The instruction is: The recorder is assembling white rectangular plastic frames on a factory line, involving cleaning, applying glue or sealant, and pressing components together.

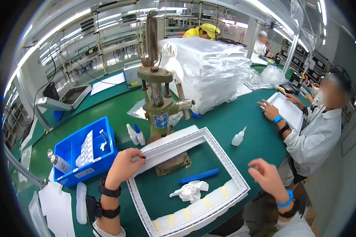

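A large white rectangular plastic frame (231, 166) lies in front of me, its far side reaching over the base of a green manual press (160, 106). My left hand (126, 166) is at the frame's left far corner, fingers pinched together against the rail; a tiny dark bit shows at the fingertips, too small to name. My right hand (267, 177) hovers just right of the frame, apart from it, fingers loosely bent and holding nothing. Inside the frame's opening are a blue pen-like tool (199, 175), a crumpled white cloth (190, 192) and a white foam strip (195, 209) with yellow bands.
A blue bin (110, 140) with small parts stands left. White dropper bottles (132, 135) are beside the press, another bottle (238, 138) to its right. Behind rises a plastic-wrapped stack (209, 75). At right, a co-worker (314, 130) handles a white panel (286, 110).
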The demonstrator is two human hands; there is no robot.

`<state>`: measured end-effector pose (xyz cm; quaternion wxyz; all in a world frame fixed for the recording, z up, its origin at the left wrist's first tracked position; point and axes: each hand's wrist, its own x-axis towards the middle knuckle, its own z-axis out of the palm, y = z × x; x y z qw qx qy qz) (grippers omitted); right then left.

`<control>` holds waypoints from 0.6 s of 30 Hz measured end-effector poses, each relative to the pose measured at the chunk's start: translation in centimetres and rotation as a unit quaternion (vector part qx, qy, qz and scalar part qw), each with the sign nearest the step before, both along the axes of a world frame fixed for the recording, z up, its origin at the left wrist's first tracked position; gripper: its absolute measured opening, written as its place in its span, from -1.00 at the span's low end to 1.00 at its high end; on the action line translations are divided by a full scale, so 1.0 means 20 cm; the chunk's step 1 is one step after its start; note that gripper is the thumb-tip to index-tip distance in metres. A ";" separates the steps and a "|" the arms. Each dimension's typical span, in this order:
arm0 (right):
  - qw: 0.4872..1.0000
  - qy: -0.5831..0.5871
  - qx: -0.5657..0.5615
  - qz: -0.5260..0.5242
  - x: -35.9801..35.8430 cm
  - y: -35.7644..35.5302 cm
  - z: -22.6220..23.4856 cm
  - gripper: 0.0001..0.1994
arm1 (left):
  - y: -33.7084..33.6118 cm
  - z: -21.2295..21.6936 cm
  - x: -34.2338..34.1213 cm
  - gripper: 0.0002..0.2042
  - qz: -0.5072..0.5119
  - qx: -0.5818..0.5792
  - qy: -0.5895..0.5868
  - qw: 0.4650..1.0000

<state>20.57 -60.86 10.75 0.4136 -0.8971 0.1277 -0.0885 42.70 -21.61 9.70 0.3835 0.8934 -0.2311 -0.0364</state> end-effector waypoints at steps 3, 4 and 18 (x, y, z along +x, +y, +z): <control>0.989 0.073 0.102 -0.081 -0.15 0.11 0.01 -0.70 | 0.00 0.00 -0.01 -0.81 -0.020 -0.005 -0.029 0.999; 0.986 0.071 0.132 -0.076 -0.18 0.12 -0.03 -0.64 | -0.01 0.00 0.00 -0.81 -0.022 -0.006 -0.029 0.999; 0.965 -0.010 0.223 -0.139 -0.19 0.09 -0.16 -0.83 | -0.07 0.10 -0.15 -0.84 0.002 0.021 -0.031 0.999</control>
